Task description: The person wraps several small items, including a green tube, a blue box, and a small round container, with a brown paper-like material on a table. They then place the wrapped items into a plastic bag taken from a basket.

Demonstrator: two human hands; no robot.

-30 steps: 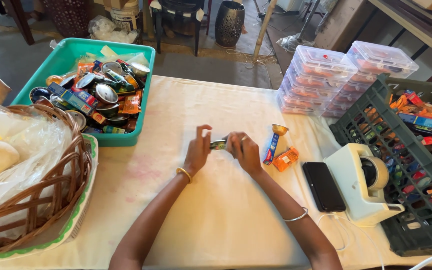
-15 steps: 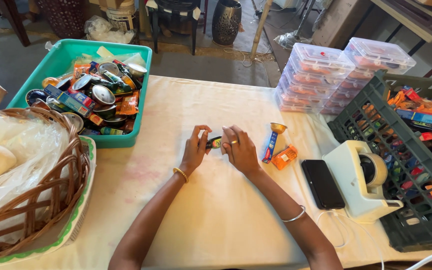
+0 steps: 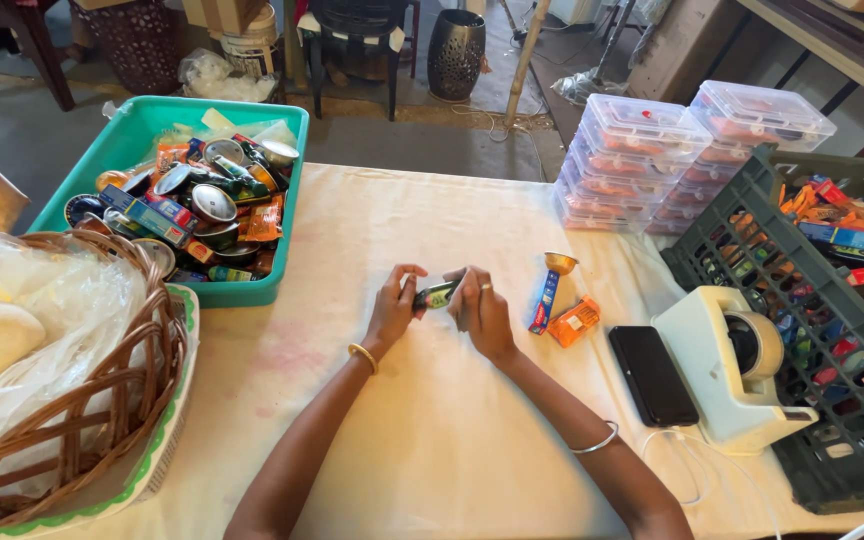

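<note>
Cloth-covered bench [image 3: 432, 440] under a head camera. Both hands have shifted slightly left since a moment ago; the left hand [image 3: 392, 312] and right hand [image 3: 482, 315] grip a small green packet [image 3: 438, 293] between them at centre, fingers closed on its ends.

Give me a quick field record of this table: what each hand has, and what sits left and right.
left hand: grips one end of small green packet
right hand: grips the other end
surface: cream cloth-covered table
left side: teal plastic tub of tins and packets; brown wicker basket
right side: black phone; white tape dispenser; dark green plastic crate
</note>
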